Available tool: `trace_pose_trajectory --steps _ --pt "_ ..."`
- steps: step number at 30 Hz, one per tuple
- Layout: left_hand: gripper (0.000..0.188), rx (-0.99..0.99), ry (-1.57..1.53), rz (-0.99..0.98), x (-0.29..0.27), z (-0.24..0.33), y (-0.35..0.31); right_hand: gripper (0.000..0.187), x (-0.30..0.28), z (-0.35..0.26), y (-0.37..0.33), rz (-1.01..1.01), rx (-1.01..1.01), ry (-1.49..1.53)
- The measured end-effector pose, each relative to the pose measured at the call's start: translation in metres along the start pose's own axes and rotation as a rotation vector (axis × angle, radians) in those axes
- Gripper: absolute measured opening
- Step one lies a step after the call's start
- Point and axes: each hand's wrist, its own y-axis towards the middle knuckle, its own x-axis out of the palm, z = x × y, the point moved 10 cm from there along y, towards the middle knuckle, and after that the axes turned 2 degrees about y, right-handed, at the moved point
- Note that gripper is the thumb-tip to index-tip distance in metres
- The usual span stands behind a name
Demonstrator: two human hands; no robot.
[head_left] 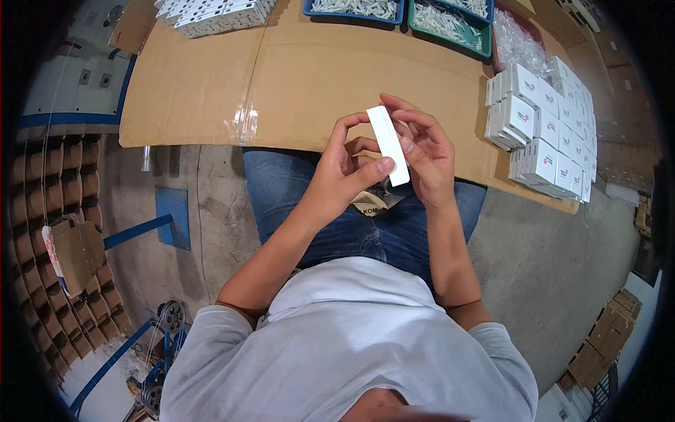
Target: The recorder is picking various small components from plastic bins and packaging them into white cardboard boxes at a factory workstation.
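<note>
A slim white carton [388, 145] is tilted between my hands, just over the near edge of the table. My left hand [349, 167] grips it from the left, thumb pressed on its lower part and the other fingers curled behind. On the right, my right hand [429, 156] holds it too, with its thumb by the carton's side and its fingers bent near the top end. Part of the fingers behind the carton is hidden. Whether the carton's ends are closed I cannot tell.
Stacked white boxes [541, 141] stand at the table's right edge, and more boxes [219, 15] at the far left. Blue tray [355, 20] and green tray [450, 43] hold small white pieces; clear plastic bags [519, 41] lie beside them. Cardboard [190, 91] covers the table.
</note>
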Motion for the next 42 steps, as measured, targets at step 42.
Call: trace_pose_trajectory --steps 42 --pt "0.073 -0.487 -0.444 -0.003 0.001 -0.047 -0.006 0.025 -0.010 0.030 -0.006 0.089 0.251 -0.197"
